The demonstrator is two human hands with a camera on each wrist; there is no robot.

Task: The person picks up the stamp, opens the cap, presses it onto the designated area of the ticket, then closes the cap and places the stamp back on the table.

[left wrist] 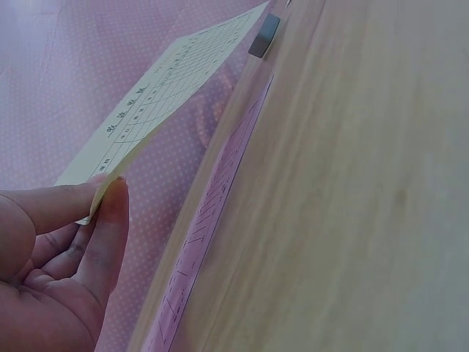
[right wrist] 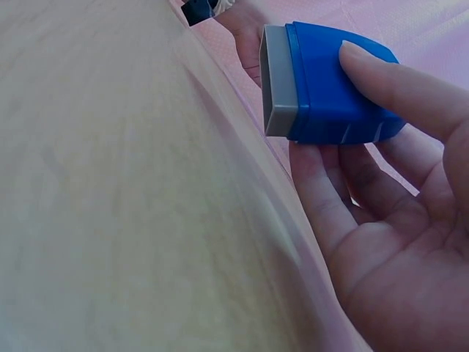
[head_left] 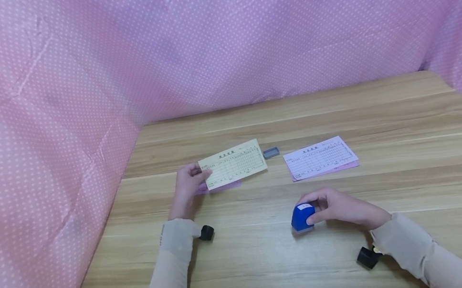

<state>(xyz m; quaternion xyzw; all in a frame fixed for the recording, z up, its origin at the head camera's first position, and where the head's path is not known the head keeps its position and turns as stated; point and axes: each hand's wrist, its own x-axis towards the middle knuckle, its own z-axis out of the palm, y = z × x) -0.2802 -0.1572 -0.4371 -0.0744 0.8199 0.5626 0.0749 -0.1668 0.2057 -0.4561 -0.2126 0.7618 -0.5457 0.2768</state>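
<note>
My left hand (head_left: pixel 188 187) pinches a pale yellow printed form (head_left: pixel 233 164) by its left edge, thumb on top. In the left wrist view the sheet is lifted and tilted above a pink form (left wrist: pixel 194 253) on the table. My right hand (head_left: pixel 337 207) grips a blue stamp (head_left: pixel 302 217) between thumb and fingers, a little above the wood. The stamp's grey base (right wrist: pixel 279 82) shows in the right wrist view, its face turned towards the tabletop. Farther back, a small grey stamp cap (head_left: pixel 271 152) lies just right of the yellow form.
A white printed form (head_left: pixel 320 157) lies over another pink form (head_left: pixel 348 165) on the right of the wooden table (head_left: pixel 249 257). Pink dotted cloth (head_left: pixel 244 41) hangs behind and along the sides. Black wrist cameras (head_left: pixel 206 233) sit by both sleeves.
</note>
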